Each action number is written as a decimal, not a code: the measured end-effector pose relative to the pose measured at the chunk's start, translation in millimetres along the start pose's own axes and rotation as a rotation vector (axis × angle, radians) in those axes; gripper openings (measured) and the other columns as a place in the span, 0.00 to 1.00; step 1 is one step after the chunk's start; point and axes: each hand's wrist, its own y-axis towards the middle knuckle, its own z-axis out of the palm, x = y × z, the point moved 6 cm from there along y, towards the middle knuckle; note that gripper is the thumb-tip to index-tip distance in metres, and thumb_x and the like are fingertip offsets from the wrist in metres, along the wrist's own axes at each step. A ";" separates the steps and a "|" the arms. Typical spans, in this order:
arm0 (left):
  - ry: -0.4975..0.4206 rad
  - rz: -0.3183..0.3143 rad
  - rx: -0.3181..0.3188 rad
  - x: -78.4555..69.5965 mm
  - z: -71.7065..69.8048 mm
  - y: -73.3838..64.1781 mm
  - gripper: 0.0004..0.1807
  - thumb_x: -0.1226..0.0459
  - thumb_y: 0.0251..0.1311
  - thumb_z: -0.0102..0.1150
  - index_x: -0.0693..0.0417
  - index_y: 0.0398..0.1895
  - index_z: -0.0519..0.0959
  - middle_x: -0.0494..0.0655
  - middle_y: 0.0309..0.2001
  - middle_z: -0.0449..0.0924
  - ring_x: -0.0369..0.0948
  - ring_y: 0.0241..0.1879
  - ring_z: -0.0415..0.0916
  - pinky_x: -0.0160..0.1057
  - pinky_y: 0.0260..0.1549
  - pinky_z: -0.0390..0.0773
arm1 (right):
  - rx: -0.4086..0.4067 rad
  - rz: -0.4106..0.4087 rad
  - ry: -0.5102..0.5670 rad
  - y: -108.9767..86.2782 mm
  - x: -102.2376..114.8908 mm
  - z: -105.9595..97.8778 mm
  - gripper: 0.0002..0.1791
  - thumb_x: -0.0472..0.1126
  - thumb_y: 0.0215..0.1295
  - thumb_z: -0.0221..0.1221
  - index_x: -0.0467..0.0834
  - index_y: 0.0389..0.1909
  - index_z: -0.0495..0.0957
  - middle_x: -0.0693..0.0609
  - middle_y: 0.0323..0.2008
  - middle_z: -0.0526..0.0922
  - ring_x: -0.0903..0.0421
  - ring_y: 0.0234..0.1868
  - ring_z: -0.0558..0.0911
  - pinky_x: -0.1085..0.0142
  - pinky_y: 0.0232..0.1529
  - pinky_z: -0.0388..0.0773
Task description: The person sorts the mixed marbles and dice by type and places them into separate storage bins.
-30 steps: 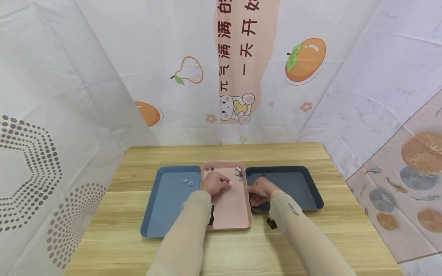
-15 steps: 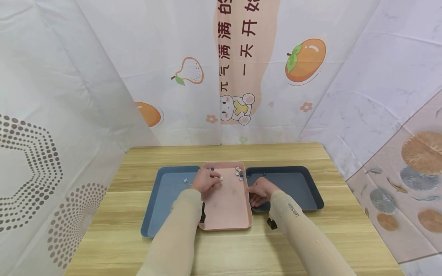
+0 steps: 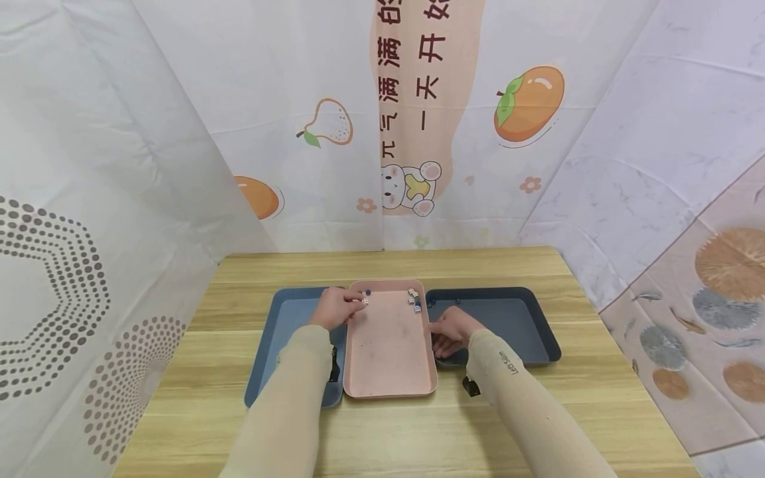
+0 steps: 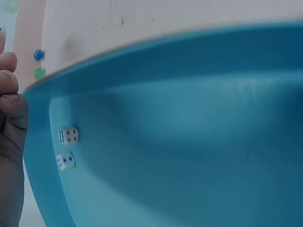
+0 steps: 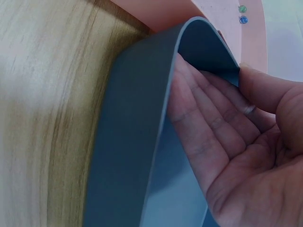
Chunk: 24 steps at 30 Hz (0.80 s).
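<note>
My left hand (image 3: 336, 307) pinches a white die (image 3: 365, 301) between thumb and fingertips, over the wall between the blue tray and the pink tray (image 3: 391, 358). In the left wrist view only the finger edges show at the left; two dice (image 4: 69, 135) lie in the blue tray (image 4: 156, 156) below. My right hand (image 5: 232, 123) reaches into the dark tray (image 5: 128, 118), its fingers loosely extended along the inner corner. Its thumb rests at the rim where the dark and pink trays meet.
Several dice (image 3: 412, 292) and a blue bead (image 3: 417, 303) sit at the pink tray's far right. Blue (image 4: 39, 55) and green (image 4: 40, 73) beads lie in its far left corner. Small beads (image 3: 457, 301) are in the dark tray. A patterned curtain (image 3: 269, 99) hangs behind the wooden table (image 3: 382, 438).
My left hand has moved left with the die, from the middle of the pink tray toward the blue tray, covering the dice there in the head view. My right hand has stayed put.
</note>
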 end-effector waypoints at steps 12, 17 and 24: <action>0.033 -0.033 -0.049 21.3 -24.6 -8.5 0.12 0.62 0.66 0.67 0.55 0.50 0.88 0.49 0.22 0.81 0.41 0.20 0.74 0.39 0.23 0.74 | -0.003 -0.004 0.006 0.2 -0.5 -0.4 0.19 0.43 0.75 0.59 0.33 0.29 0.87 0.39 0.27 0.88 0.50 0.25 0.88 0.57 0.32 0.88; 0.028 -0.050 -0.075 32.3 -34.8 -13.6 0.13 0.62 0.66 0.67 0.58 0.49 0.88 0.51 0.23 0.82 0.41 0.20 0.74 0.37 0.22 0.73 | -0.003 -0.002 0.007 -0.1 -1.0 -0.7 0.19 0.43 0.75 0.59 0.33 0.30 0.87 0.39 0.27 0.88 0.50 0.25 0.88 0.58 0.32 0.88; 0.040 -0.064 -0.083 44.1 -48.9 -22.0 0.13 0.62 0.67 0.66 0.59 0.50 0.88 0.52 0.24 0.82 0.41 0.20 0.73 0.38 0.22 0.71 | -0.003 -0.003 0.005 -0.4 -0.8 -0.5 0.20 0.44 0.75 0.59 0.33 0.30 0.87 0.40 0.26 0.88 0.50 0.25 0.88 0.58 0.31 0.87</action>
